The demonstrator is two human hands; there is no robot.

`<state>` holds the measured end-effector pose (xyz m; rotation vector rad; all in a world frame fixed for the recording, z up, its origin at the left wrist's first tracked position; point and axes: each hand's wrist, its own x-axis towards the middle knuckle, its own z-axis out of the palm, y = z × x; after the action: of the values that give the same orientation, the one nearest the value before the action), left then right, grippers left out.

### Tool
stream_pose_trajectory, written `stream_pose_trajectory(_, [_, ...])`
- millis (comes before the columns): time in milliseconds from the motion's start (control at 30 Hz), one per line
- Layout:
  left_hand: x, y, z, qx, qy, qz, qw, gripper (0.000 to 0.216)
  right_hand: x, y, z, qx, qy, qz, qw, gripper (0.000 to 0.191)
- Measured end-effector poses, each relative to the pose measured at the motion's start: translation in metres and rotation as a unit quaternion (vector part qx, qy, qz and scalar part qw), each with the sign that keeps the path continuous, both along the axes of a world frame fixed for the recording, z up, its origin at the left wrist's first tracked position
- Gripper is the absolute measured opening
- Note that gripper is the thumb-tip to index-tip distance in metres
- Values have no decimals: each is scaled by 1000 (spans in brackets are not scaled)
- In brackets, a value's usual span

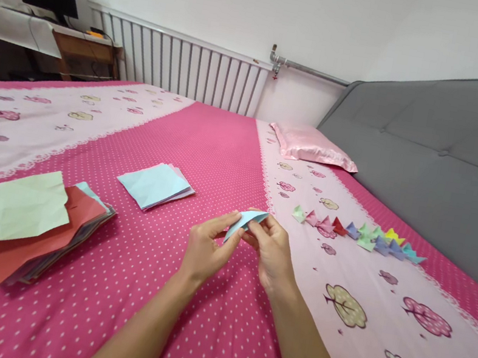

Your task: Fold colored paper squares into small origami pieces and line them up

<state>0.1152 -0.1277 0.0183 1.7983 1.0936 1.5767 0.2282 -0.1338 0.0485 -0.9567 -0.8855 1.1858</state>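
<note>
Both hands pinch a small folded light-blue paper [248, 220] just above the pink dotted bedsheet [206, 155]. My left hand [207, 249] grips its lower left edge between thumb and fingers. My right hand [269, 250] pinches its right side. To the right, a row of several small folded paper figures [361, 234] in green, pink, red, blue and yellow lies on the pale part of the sheet.
A small stack of square sheets [155, 185], light blue on top, lies ahead on the left. A bigger pile of coloured paper [23, 221] lies at the left edge. A pink pillow [312, 145], grey headboard [444, 172] and white radiator [185, 64] border the bed.
</note>
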Motion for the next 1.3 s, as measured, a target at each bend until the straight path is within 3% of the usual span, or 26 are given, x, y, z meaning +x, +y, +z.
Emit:
stream_pose_trajectory(200, [2, -2, 1, 7, 37, 2, 999, 37, -2, 3, -10, 28, -75, -46, 996, 30])
stream_pose_trajectory(367, [3, 1, -6, -29, 34, -37, 998, 48, -2, 2, -14, 84, -235, -67, 966, 35])
stream_pose_trajectory(500, [4, 2, -8, -64, 34, -37, 997, 53, -3, -2, -10, 118, -290, -75, 947, 37])
stream_pose_trajectory(733, [7, -2, -3, -72, 144, 3, 987, 35, -6, -2, -12, 172, -380, -96, 904, 32])
stream_pose_trajectory(900, [10, -3, -5, -69, 139, 9, 988, 34, -8, -3, -15, 189, -440, -135, 867, 32])
stream_pose_trajectory(1133, [12, -6, -12, -53, 198, 49, 977, 46, -10, -5, -16, 159, -435, -147, 874, 36])
stream_pose_trajectory(1300, [13, -5, -15, -67, 168, 67, 981, 48, -11, -6, -16, 153, -414, -151, 885, 32])
